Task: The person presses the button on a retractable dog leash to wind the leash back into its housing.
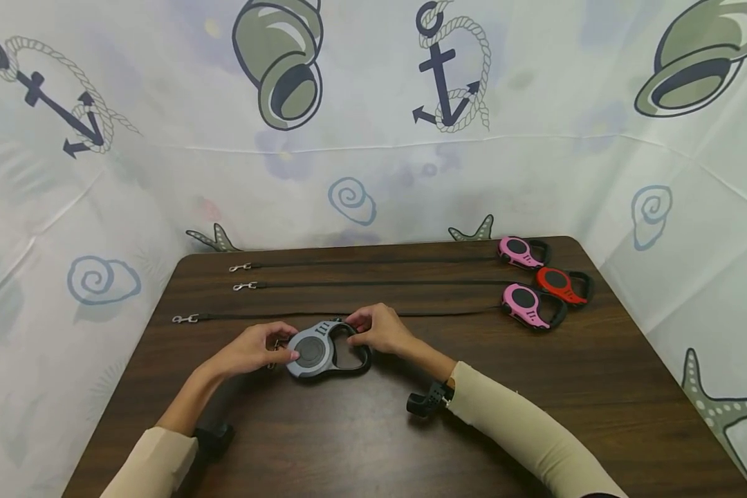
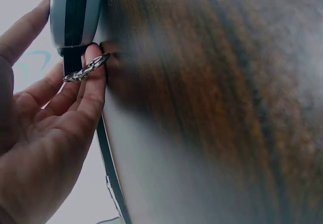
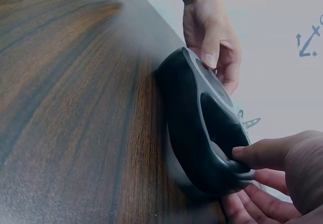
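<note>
A grey retractable leash [image 1: 320, 353] with a black handle loop lies flat on the dark wooden table [image 1: 361, 443], near the middle. My left hand [image 1: 252, 349] grips its front end. The thumb rests on the housing face, and the fingers curl round the metal clip [image 2: 85, 68] where the strap leaves the housing [image 2: 75, 12]. My right hand [image 1: 380, 328] pinches the black handle loop [image 3: 222, 153] between thumb and fingers at its far side. In the right wrist view the left hand [image 3: 212, 35] shows beyond the housing.
Behind the hands, three more leashes lie with their black straps pulled out across the table. A pink one [image 1: 519, 252], a red one [image 1: 563, 285] and another pink one [image 1: 531, 306] sit at the right. Their clips [image 1: 185, 319] lie at the left. A printed sheet walls in the table.
</note>
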`<state>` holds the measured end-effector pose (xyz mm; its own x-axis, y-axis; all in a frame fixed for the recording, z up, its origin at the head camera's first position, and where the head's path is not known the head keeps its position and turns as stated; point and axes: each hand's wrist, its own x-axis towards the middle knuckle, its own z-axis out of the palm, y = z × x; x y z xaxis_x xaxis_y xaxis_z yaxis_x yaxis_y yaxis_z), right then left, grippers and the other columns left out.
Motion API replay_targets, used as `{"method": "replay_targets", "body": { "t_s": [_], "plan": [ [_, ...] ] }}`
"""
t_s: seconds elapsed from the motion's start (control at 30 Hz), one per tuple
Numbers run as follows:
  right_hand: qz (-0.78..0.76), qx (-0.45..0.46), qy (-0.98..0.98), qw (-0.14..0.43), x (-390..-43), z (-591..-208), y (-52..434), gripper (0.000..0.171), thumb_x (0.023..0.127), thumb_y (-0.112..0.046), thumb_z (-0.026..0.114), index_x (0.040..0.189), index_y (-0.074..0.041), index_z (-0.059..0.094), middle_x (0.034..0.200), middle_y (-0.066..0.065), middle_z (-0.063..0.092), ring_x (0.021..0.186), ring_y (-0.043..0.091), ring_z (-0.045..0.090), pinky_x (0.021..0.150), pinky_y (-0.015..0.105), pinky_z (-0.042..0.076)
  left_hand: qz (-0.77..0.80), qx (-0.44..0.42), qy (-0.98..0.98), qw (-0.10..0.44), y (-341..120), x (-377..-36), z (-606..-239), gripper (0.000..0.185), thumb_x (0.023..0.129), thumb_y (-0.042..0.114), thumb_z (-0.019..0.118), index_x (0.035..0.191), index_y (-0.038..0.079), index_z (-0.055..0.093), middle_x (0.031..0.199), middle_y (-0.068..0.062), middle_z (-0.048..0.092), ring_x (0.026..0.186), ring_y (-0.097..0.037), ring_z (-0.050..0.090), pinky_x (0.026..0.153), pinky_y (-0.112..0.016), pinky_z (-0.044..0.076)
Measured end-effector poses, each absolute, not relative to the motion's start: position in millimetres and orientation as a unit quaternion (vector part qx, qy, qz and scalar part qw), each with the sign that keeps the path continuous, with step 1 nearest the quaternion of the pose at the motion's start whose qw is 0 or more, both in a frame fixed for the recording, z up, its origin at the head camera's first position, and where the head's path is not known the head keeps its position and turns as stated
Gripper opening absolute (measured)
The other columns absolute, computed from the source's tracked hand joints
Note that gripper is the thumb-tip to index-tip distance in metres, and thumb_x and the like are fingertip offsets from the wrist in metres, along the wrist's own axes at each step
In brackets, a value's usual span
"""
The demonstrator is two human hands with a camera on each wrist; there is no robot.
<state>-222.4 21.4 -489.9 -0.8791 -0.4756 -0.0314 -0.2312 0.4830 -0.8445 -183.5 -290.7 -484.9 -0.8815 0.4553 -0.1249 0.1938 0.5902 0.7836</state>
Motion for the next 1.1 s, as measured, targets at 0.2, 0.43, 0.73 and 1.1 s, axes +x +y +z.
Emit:
{"method": "replay_targets", "body": {
  "t_s": [0.2,0.43,0.73,1.1],
  "plan": [
    [-0.453,-0.212,0.857,0.126,-222,-488,22,0.030,0.086,-0.010,0.089,0.115,-0.009,0.080,0.105,0.004,0.080,0.097,0.017,0.074,0.087,0.030,0.058,0.393,0.190,0.888,0.144,-290,-184,-485,0.048,0.094,0.032,0.083,0.130,0.004,0.067,0.121,-0.009,0.071,0.100,-0.022,0.065,0.080,-0.032,0.055],
    [-0.440,-0.224,0.860,0.126,-220,-487,21,0.030,0.088,-0.011,0.088,0.117,-0.009,0.080,0.109,0.005,0.080,0.099,0.019,0.074,0.087,0.030,0.058,0.382,0.199,0.894,0.123,-292,-180,-488,0.047,0.095,0.033,0.082,0.130,0.005,0.068,0.127,-0.009,0.070,0.118,-0.027,0.065,0.097,-0.043,0.054],
    [-0.432,-0.263,0.854,0.119,-219,-480,34,0.033,0.090,-0.015,0.086,0.121,-0.005,0.077,0.112,0.008,0.079,0.100,0.023,0.075,0.087,0.031,0.058,0.409,0.204,0.883,0.106,-296,-178,-487,0.044,0.098,0.026,0.079,0.132,0.001,0.067,0.125,-0.012,0.071,0.112,-0.028,0.067,0.096,-0.046,0.056],
    [-0.404,-0.311,0.857,0.079,-220,-476,74,0.039,0.092,-0.015,0.084,0.126,-0.001,0.073,0.123,0.013,0.075,0.110,0.027,0.074,0.094,0.041,0.059,0.378,0.188,0.906,0.028,-307,-181,-489,0.048,0.096,0.022,0.081,0.137,0.003,0.066,0.130,-0.011,0.072,0.114,-0.029,0.070,0.097,-0.052,0.055]
  ]
}}
